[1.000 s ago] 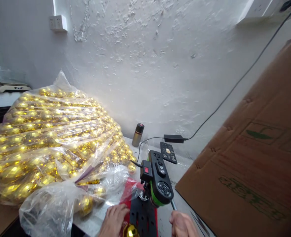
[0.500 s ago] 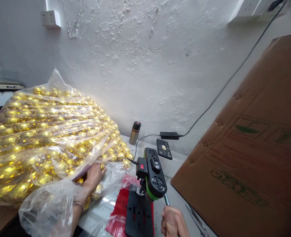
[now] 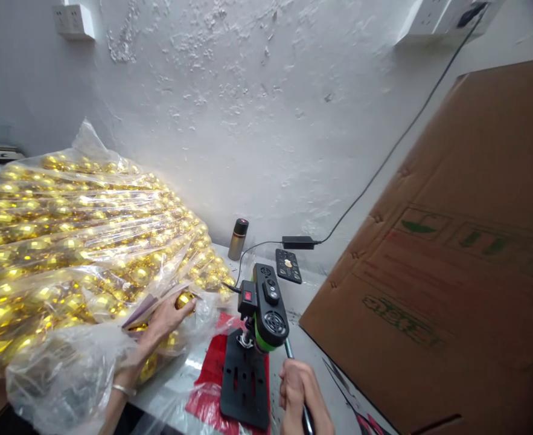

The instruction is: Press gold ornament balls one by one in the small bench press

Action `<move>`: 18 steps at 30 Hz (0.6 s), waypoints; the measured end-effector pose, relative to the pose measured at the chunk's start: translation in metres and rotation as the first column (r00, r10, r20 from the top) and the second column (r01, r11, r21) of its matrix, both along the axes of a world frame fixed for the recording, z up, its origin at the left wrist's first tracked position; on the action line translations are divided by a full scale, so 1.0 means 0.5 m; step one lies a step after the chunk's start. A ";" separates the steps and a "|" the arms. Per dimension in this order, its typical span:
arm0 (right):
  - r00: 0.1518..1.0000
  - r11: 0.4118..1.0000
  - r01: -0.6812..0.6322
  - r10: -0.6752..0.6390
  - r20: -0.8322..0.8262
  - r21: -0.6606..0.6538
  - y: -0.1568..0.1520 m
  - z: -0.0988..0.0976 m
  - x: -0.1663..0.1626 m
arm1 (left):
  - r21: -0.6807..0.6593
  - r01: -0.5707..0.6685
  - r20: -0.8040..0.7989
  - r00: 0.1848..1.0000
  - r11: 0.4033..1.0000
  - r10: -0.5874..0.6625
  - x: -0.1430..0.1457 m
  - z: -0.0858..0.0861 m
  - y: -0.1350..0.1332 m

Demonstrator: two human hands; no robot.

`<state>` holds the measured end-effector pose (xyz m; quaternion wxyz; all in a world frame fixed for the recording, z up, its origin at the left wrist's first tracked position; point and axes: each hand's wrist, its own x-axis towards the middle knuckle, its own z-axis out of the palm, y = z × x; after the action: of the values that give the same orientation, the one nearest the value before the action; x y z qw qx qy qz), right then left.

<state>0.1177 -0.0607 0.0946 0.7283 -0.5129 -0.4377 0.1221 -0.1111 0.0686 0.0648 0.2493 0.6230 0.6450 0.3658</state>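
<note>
My left hand [image 3: 165,318] reaches into the opening of a big clear plastic bag [image 3: 67,241] stuffed with shiny gold faceted balls, and its fingers close on one gold ball [image 3: 184,300]. My right hand [image 3: 300,394] is wrapped round the metal lever [image 3: 290,350] of a small black and green bench press machine [image 3: 264,305]. That machine stands on a black slotted base plate [image 3: 245,386] lying over a red sheet [image 3: 212,380].
A large brown cardboard box [image 3: 447,254] leans at the right. Against the white wall stand a small bronze bottle [image 3: 238,238], a black remote-like pad [image 3: 288,265] and a power adapter [image 3: 299,242] with its cable. Wall sockets [image 3: 73,20] sit at upper left.
My left hand left the base plate, went into the bag and took hold of a gold ball. My right hand slid down the lever. The view shifted left and down.
</note>
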 end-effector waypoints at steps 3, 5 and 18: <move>1.000 0.999 -0.015 0.015 -0.006 0.029 0.004 -0.006 0.004 | -0.036 0.050 0.122 0.991 0.998 -0.046 0.037 -0.017 -0.037; 1.000 1.000 -0.018 0.017 0.010 0.022 0.006 -0.008 0.011 | -0.100 0.101 0.244 0.967 0.990 -0.074 0.074 -0.043 -0.068; 0.981 0.996 -0.078 0.067 0.183 0.053 0.002 -0.016 0.035 | -0.011 0.229 0.309 0.927 0.973 -0.215 0.220 -0.182 -0.121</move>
<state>0.1355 -0.0595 0.0865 0.6957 -0.4835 -0.5239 0.0882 -0.0011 0.0081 -0.0264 0.4002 0.6218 0.5324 0.4120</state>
